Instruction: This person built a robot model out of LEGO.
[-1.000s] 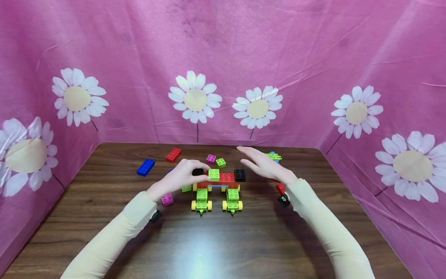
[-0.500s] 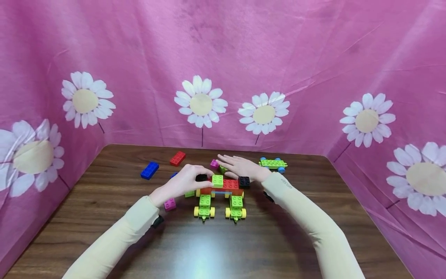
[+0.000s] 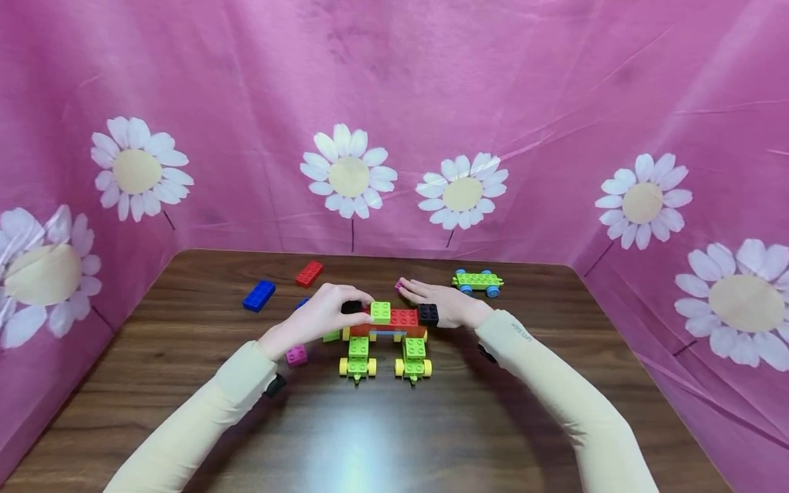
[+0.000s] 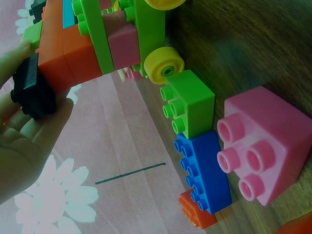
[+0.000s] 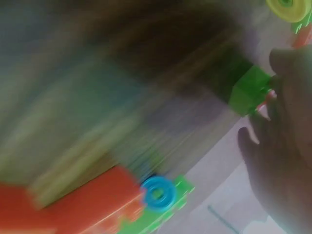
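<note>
A toy build of red bricks (image 3: 404, 317) stands mid-table on green wheeled bases (image 3: 414, 349) with yellow wheels. A black brick (image 3: 428, 314) caps its right end and another black brick (image 4: 35, 87) its left. My left hand (image 3: 320, 311) grips the build's left end, fingers around that black brick, with one digit against the lime-green brick (image 3: 380, 312) on top. Behind the build, my right hand (image 3: 448, 306) has its fingers extended. A pink brick (image 3: 398, 285) is at its fingertips. In the right wrist view, a green brick (image 5: 251, 90) touches the fingers; the head view hides it.
A green car base (image 3: 477, 280) with blue wheels stands at back right; a red brick (image 5: 97, 200) lies near it. At left are blue (image 3: 259, 296) and red bricks (image 3: 309, 274), plus a pink brick (image 3: 296, 355) and green brick (image 3: 331, 336) beside the build.
My right hand moved in from the right, reached over the pink and green bricks behind the build, then shifted them rightward. My left hand keeps its hold on the build.
</note>
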Available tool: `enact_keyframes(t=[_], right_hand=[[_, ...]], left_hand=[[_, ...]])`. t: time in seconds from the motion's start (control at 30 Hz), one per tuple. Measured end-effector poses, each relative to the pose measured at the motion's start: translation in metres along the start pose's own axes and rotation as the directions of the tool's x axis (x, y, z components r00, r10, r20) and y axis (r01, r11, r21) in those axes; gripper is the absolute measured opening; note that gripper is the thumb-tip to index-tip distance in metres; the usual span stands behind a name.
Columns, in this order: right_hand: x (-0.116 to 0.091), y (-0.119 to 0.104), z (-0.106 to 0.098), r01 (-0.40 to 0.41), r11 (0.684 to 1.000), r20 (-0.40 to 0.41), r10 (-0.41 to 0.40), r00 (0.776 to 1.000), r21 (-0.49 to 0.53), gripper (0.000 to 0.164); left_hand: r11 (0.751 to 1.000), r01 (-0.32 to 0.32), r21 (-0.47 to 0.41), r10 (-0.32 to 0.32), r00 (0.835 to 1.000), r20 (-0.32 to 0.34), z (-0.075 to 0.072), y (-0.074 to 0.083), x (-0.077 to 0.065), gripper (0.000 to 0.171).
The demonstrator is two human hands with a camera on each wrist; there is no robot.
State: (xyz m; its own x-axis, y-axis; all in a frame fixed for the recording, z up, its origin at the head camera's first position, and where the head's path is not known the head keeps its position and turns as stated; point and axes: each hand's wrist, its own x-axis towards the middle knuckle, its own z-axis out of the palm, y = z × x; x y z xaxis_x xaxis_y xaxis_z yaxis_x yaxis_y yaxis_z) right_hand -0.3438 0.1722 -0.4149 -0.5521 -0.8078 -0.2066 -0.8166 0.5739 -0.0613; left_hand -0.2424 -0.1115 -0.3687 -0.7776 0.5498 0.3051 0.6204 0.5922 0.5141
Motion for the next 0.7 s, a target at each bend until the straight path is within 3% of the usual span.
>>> enact_keyframes(t=[0.1, 0.27, 0.5, 0.7], right_hand=[[-0.015, -0.002, 0.002, -0.064, 0.998, 0.021, 0.065, 0.998, -0.023, 0.063], [-0.036, -0.005, 0.006, -0.074, 0.994, -0.033, 0.071, 0.997, -0.079, 0.057], [-0.061, -0.013, 0.015, -0.167, 0.986, -0.054, 0.166, 0.985, -0.02, 0.06], [-0.083, -0.023, 0.024, -0.177, 0.982, -0.124, 0.183, 0.975, 0.061, 0.059]], left_hand=[[1.0, 0.002, 0.005, -0.002, 1.0, -0.002, -0.002, -0.003, -0.002, 0.026], [1.0, 0.014, -0.001, -0.014, 1.0, -0.012, -0.005, -0.006, -0.002, 0.028], [1.0, 0.012, -0.015, -0.012, 1.0, -0.003, -0.005, -0.011, 0.0, 0.029], [1.0, -0.009, -0.011, 0.009, 1.0, -0.002, -0.005, -0.011, 0.003, 0.028]])
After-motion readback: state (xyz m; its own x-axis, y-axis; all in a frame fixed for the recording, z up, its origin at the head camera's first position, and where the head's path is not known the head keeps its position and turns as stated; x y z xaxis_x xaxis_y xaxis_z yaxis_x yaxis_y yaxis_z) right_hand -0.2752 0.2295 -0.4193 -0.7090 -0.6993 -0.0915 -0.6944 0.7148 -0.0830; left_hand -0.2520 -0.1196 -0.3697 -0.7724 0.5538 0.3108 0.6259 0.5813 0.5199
